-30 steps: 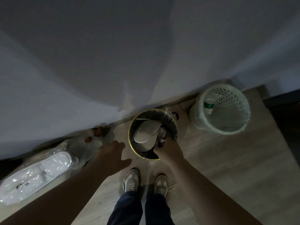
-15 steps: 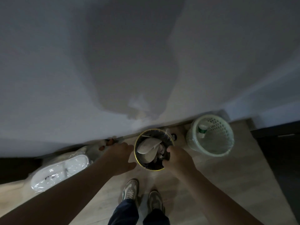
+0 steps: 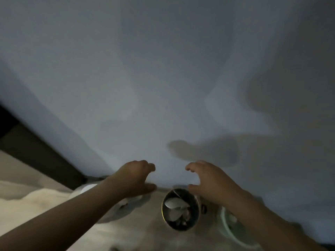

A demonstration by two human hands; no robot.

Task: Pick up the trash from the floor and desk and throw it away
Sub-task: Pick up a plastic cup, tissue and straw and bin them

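Note:
A small dark round bin (image 3: 165, 220) with a gold rim stands on the floor against the wall, holding pale crumpled trash (image 3: 175, 203). My left hand (image 3: 135, 178) hovers above and left of the bin, fingers curled apart, holding nothing. My right hand (image 3: 208, 180) hovers above and right of it, also open and empty. Neither hand touches the bin.
A pale green mesh basket (image 3: 226, 227) stands right of the bin, partly hidden by my right forearm. A clear plastic bag (image 3: 112, 212) lies left of the bin. A grey wall (image 3: 163, 78) fills most of the view; a dark panel (image 3: 36, 154) runs at left.
Both hands have lifted off the bin and away from its rim, now open above it. The view has swung upward toward the wall, and my feet have dropped out of sight.

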